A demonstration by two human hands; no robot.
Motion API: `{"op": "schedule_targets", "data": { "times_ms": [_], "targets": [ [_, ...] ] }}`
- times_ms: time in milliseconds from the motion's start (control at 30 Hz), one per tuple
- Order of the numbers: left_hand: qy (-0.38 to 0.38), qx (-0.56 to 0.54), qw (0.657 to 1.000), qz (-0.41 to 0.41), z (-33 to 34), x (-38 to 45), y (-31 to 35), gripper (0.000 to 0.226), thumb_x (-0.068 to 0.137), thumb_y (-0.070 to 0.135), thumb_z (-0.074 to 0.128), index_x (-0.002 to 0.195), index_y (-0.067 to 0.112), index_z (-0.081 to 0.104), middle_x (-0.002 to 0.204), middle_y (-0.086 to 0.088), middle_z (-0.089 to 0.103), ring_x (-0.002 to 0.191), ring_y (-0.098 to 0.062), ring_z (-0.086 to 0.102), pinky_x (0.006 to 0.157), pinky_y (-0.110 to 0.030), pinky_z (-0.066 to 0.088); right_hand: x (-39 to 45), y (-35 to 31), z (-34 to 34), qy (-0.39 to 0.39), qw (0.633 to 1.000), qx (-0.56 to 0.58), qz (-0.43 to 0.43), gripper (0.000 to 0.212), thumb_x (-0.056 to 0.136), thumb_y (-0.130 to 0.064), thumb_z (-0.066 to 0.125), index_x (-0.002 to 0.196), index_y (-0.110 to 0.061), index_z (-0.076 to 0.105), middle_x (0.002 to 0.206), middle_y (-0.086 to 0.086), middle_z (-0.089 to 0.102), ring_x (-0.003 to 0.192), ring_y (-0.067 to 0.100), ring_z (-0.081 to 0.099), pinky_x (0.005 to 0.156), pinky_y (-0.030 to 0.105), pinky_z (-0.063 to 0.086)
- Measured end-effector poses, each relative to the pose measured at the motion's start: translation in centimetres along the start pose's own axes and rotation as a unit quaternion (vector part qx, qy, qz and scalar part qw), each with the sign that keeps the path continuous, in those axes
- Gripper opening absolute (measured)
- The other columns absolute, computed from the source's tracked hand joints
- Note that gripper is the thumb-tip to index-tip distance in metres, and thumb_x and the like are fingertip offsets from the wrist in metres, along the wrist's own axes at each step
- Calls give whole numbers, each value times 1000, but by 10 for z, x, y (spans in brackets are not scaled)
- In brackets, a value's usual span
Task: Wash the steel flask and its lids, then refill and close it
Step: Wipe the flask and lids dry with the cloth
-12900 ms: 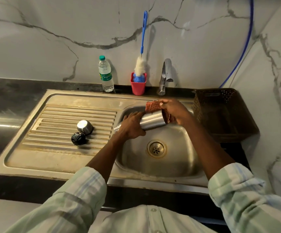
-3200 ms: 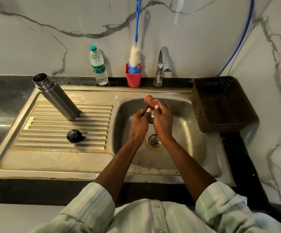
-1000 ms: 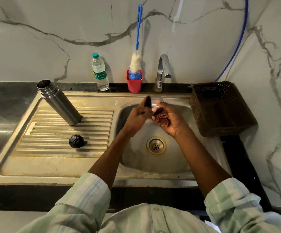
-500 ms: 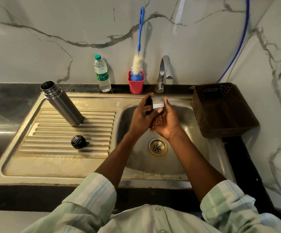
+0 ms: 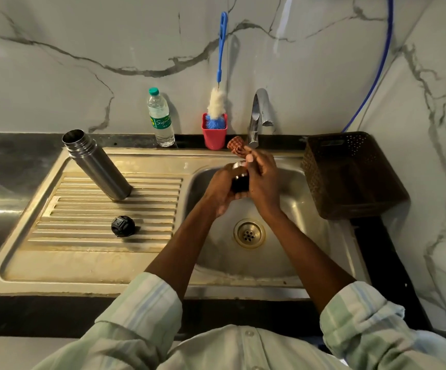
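From the head view, both hands are up over the sink basin (image 5: 307,244), just under the tap (image 5: 259,113), presumably so drips and rinse water fall straight into the bowl. The left hand (image 5: 223,190) wraps its fingers round the steel cup lid (image 5: 240,180), dark hollow tilted up, steadying it; the right hand (image 5: 263,182) has its fingers clenched on a reddish scrub cloth (image 5: 236,145), working it at the lid's rim. The steel flask (image 5: 97,165) stands open-mouthed at the back left corner of the ribbed drainboard (image 5: 83,236), likely parked there to drain. The black inner stopper (image 5: 122,226) sits alone nearer the drainboard's front edge, well apart from the flask, looking like the next piece to scrub. Refilling and closing are yet to come.
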State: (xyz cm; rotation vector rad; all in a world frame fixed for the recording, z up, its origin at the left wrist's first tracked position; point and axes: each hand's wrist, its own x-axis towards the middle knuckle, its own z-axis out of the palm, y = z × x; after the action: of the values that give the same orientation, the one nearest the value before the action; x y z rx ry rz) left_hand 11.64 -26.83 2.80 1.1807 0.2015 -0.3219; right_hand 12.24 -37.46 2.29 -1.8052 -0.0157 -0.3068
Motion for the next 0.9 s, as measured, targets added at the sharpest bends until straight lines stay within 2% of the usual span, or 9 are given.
{"op": "schedule_targets", "data": {
  "times_ms": [133,267,400,500,633,733,767,833,900],
  "targets": [
    [73,-246,964,-66,3,2,0,32,99,29,57,118,2,61,93,-14,75,86,-25,74,66,-36,60,-19,15,8,29,999,-13,-43,34,104,-19,46,136,-14,55,133,3,51,120,6,49,100,20,46],
    [148,-307,940,-31,6,6,-8,38,96,32,63,122,4,56,115,-19,67,106,-31,67,95,-43,56,-33,23,14,127,990,-48,-42,36,101,-9,48,135,-11,55,131,7,52,120,15,52,98,17,44],
    [143,-217,966,7,1,8,-14,29,89,24,71,111,7,65,101,-12,72,98,-26,68,91,-38,56,-35,37,9,-15,969,-224,-106,40,93,-5,52,129,-23,61,130,2,56,118,25,52,98,42,47],
    [125,-105,986,27,-4,11,-23,34,87,19,73,116,3,65,105,-14,73,103,-30,68,90,-39,57,-30,33,4,-42,954,-274,-114,31,95,-9,54,120,-21,66,122,1,61,110,22,56,93,38,48],
    [135,-98,986,17,-12,13,-31,36,88,13,70,122,3,61,116,-20,70,106,-32,66,93,-42,56,-16,8,0,-87,976,-89,180,16,95,-20,55,101,-17,70,92,8,69,75,18,59,55,24,41],
    [130,-94,987,29,-20,13,-39,32,89,17,71,117,5,63,104,-14,68,95,-26,63,83,-37,54,-13,4,-13,-140,864,227,427,19,97,-22,54,113,-17,62,89,13,67,71,24,62,57,29,40],
    [129,-86,987,28,-21,14,-39,29,89,17,71,115,7,64,101,-12,68,92,-24,63,81,-35,54,-14,7,-14,-148,853,260,428,22,98,-21,53,117,-16,61,89,12,68,71,23,62,58,29,41],
    [139,-74,987,15,-19,15,-35,21,90,17,70,108,9,65,100,-11,71,90,-23,67,83,-37,58,-19,18,-12,-148,923,155,318,22,97,-20,56,116,-19,66,85,3,70,70,15,62,58,25,43],
    [186,-65,980,-20,-13,19,-32,18,89,21,72,102,11,65,100,-13,74,89,-24,71,83,-40,60,-25,31,-11,-142,980,-133,45,23,93,-11,57,109,-20,71,89,-7,67,75,8,59,64,19,42]
  ]
}}
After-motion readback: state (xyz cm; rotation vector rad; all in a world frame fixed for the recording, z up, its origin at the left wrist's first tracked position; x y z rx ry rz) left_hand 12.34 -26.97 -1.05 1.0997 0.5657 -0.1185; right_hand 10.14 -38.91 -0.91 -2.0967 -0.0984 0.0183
